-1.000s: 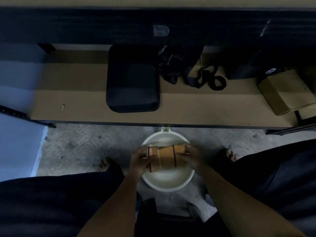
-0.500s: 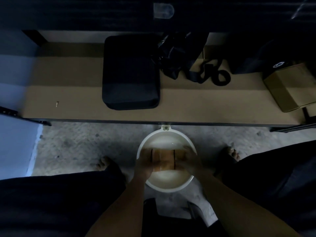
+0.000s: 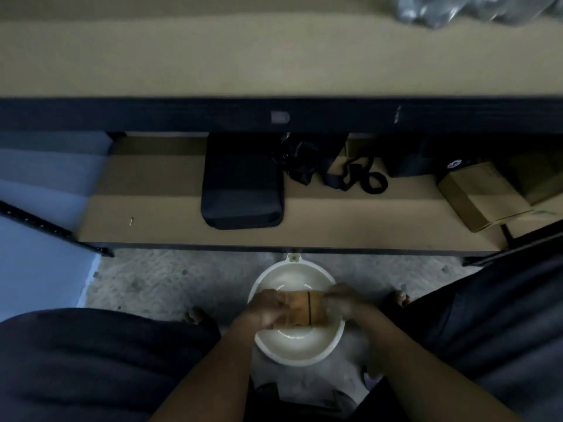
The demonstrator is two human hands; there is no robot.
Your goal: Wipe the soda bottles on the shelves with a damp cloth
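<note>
Cloth held over bowl, both hands; view raised since the earlier frames.

Left hand and right hand each close tightly on one end of the tan cloth, bunched between them above the white bowl on the floor. Lower shelf carries a black case, black straps and a cardboard box. Compared with half a second ago, the camera has tilted up: an upper shelf now fills the top, with crinkled clear plastic at its right end. Cloth remains over the bowl, gripped as before. No bottle can be made out.
</note>
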